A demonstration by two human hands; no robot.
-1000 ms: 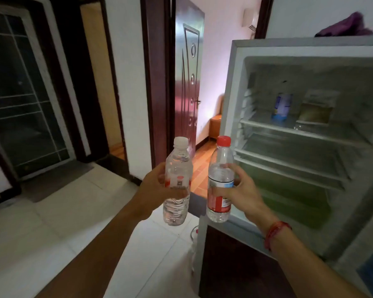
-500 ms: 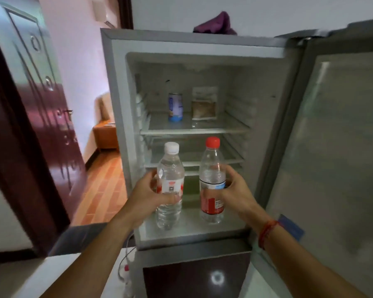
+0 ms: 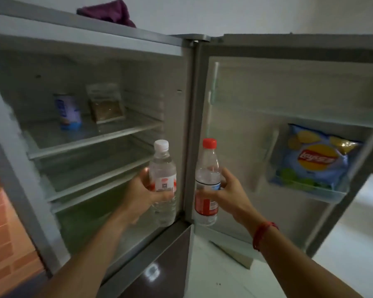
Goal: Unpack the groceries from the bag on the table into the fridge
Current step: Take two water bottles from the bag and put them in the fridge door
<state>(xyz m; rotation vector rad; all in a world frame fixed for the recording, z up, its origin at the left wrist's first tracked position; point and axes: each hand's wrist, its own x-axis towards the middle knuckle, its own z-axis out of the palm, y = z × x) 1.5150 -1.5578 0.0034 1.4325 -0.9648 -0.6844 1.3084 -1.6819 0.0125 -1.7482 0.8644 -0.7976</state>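
My left hand (image 3: 141, 195) grips a clear water bottle with a white cap (image 3: 162, 168), held upright in front of the open fridge's (image 3: 91, 26) right wall. My right hand (image 3: 226, 195) grips a second water bottle with a red cap and red label (image 3: 207, 168), upright in front of the inner side of the open fridge door (image 3: 241, 117). The two bottles stand side by side, a little apart. The grocery bag and the table are out of view.
A blue can (image 3: 68, 111) and a clear packet of brown contents (image 3: 106, 104) stand on the top shelf (image 3: 108, 136). A blue chip bag (image 3: 317, 160) sits in a door bin (image 3: 310, 193). A purple cloth (image 3: 110, 11) lies on the fridge top. The lower shelves hold nothing that shows.
The view has swung right and closer to the fridge. Both bottles have moved from the fridge's middle toward the hinge side, and the inside of the door with the chip bag has come into view.
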